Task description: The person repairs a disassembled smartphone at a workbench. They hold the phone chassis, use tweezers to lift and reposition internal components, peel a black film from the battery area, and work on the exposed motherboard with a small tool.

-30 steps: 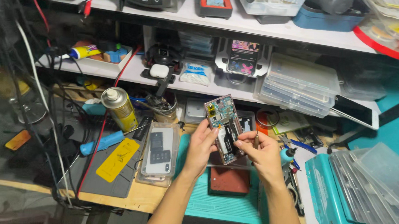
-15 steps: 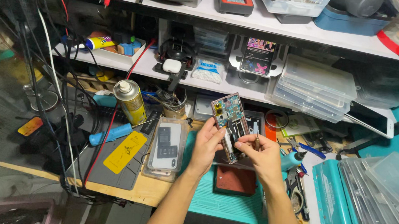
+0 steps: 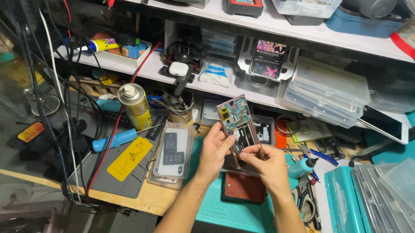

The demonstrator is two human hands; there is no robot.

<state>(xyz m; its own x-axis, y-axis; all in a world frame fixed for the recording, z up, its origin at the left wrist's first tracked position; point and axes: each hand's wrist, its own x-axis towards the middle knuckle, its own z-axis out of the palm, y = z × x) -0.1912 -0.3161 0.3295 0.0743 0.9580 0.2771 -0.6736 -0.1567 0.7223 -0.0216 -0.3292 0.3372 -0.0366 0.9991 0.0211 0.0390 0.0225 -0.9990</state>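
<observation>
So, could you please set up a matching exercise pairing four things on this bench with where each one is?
1 opened phone
2 spray can
3 earbud case
4 blue screwdriver

a on the shelf
b held in both hands
c lying on the grey mat
d upright, left of the hands

Pairs: 1-b, 2-d, 3-a, 4-c

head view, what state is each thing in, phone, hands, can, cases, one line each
opened smartphone with its back cover off: circuit board exposed, held tilted above the bench
left hand: gripping the phone's lower left edge
right hand: pinching a thin tool against the phone
yellow spray can: upright, cap on
blue-handled screwdriver: lying flat
clear plastic cases: stacked, closed
</observation>
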